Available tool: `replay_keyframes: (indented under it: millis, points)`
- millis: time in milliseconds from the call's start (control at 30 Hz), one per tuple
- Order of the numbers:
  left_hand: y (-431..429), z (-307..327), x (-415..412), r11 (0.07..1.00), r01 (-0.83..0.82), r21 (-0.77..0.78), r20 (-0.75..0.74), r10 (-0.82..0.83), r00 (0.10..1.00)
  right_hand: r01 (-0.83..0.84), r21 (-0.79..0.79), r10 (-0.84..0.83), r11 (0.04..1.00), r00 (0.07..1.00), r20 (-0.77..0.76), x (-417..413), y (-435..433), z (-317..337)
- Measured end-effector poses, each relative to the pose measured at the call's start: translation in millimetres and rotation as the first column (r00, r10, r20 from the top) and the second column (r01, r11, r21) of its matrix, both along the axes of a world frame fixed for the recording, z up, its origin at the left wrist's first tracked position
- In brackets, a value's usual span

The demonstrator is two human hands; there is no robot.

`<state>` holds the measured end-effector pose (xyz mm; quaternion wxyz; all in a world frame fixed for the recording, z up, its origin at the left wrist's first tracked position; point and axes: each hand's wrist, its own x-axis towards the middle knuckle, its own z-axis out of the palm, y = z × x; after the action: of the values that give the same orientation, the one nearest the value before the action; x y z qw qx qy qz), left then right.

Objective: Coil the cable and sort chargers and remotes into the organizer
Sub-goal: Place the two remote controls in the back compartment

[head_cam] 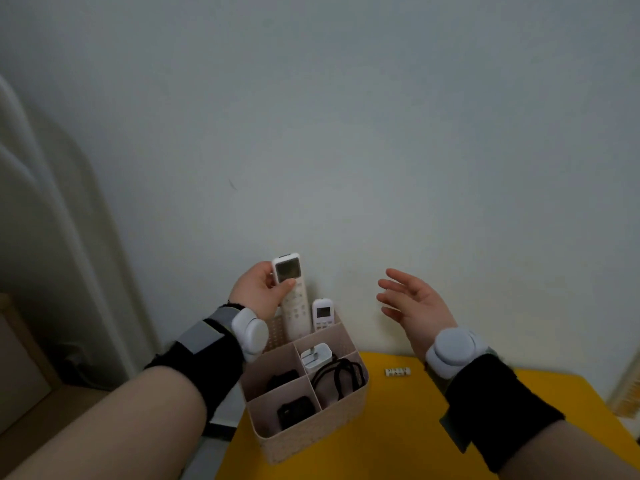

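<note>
Fingers of my left hand [258,295] pinch the long remote [292,299] by its screen end, so its base drops upright into the organizer's [313,434] back slot beside the small remote [323,315]. My right hand [414,301] hangs spread, holding nothing. The organizer sits at the yellow surface's [433,427] left edge, with the coiled cable [341,377] and chargers in its front slots.

Dim, flat indoor light; soft shadows on the wall [381,116]; edges bowed by the wide lens; slight overall blur.
</note>
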<state>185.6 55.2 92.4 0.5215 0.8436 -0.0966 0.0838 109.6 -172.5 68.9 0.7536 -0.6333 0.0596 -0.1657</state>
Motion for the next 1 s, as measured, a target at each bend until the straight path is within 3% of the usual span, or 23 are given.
replay_keyframes:
  millis: [333, 600, 733, 800, 900, 1000]
  points:
    - [-12.1, -48.6, 15.1, 0.956, 0.024, 0.292, -0.067, -0.005, 0.998, 0.02, -0.087, -0.035, 0.996, 0.985, -0.166, 0.6, -16.4, -37.8]
    - [-13.0, -60.9, 18.2, 0.942, 0.051, 0.331, -0.105, -0.016, 0.994, 0.013, -0.107, -0.036, 0.994, 0.975, -0.22, -2.7, -22.1, -54.7]
    - [-12.7, -52.1, 16.6, 0.833, 0.024, 0.553, -0.06, 0.011, 0.998, -0.003, -0.173, -0.041, 0.985, 0.968, -0.249, -2.3, -24.0, -59.0]
    - [-11.4, -42.8, 11.6, 0.782, -0.066, 0.62, -0.01, 0.092, 0.996, 0.0, -0.17, -0.045, 0.985, 0.964, -0.262, -1.2, -25.7, -58.7]
    - [-11.7, -25.7, 1.6, 0.776, -0.236, 0.585, 0.148, 0.184, 0.972, 0.023, -0.11, -0.053, 0.994, 0.959, -0.28, -3.3, -31.6, -60.2]
    - [-24.1, -13.3, -11.1, 0.896, -0.22, 0.386, 0.199, 0.152, 0.968, 0.041, -0.086, -0.064, 0.996, 0.956, -0.286, -8.8, -39.1, -63.5]
